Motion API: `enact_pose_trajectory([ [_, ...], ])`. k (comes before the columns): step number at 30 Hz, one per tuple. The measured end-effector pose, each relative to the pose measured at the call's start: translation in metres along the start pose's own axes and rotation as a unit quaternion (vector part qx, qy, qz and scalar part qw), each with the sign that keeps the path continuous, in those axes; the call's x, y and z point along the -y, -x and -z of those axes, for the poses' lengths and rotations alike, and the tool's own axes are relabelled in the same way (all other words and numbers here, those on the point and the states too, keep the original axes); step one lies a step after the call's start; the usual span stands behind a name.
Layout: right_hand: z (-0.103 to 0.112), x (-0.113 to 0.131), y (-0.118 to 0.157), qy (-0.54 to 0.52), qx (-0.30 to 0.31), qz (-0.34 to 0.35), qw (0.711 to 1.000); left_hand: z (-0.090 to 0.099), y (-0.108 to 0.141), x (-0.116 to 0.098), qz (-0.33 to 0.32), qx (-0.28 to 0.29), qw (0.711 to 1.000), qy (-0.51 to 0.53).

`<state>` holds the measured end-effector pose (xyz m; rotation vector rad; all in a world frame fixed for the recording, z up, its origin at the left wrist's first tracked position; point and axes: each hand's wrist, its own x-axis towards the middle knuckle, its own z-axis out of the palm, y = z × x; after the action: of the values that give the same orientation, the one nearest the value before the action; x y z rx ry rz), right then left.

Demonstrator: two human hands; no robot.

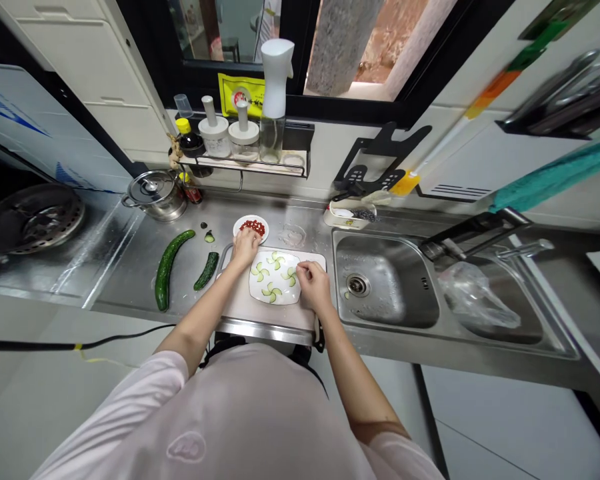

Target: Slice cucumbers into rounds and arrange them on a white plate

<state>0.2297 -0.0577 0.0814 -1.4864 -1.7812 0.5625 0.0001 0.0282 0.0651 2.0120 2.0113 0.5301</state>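
My left hand (245,247) rests at the near rim of a small white dish (263,222) holding chopped red pieces, probably chili. My right hand (314,283) sits with its fingers drawn together at the right edge of a white plate (279,275). Several cucumber slices are arranged on that plate in pinwheel shapes. The plate lies on a pale cutting board (260,317). Left of the board are a whole dark green cucumber (164,270) and a shorter cucumber piece (206,271). Whatever my fingertips may hold is hidden.
A steel sink (380,297) lies right of the board, with a plastic bag (475,297) in its second basin. A lidded steel pot (156,195) and a round steel strainer (30,219) stand at the left. A shelf (245,167) carries bottles and jars.
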Motion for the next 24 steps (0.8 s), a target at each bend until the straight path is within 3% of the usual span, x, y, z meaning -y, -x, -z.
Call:
enact_pose_trajectory([
  [7, -0.014, 0.012, -0.039, 0.072, 0.055, 0.040, 0.995, 0.016, 0.018, -0.029, -0.083, 0.025, 0.996, -0.013],
  [12, -0.027, 0.007, -0.059, 0.139, 0.086, 0.078, 0.983, 0.020, 0.024, -0.042, -0.134, 0.051, 0.989, -0.032],
  [18, -0.036, -0.003, -0.064, 0.156, 0.128, 0.118, 0.972, 0.014, 0.023, -0.043, -0.165, 0.062, 0.983, -0.047],
  [24, -0.039, -0.007, -0.062, 0.150, 0.130, 0.134, 0.971, 0.015, 0.023, -0.044, -0.162, 0.081, 0.982, -0.055],
])
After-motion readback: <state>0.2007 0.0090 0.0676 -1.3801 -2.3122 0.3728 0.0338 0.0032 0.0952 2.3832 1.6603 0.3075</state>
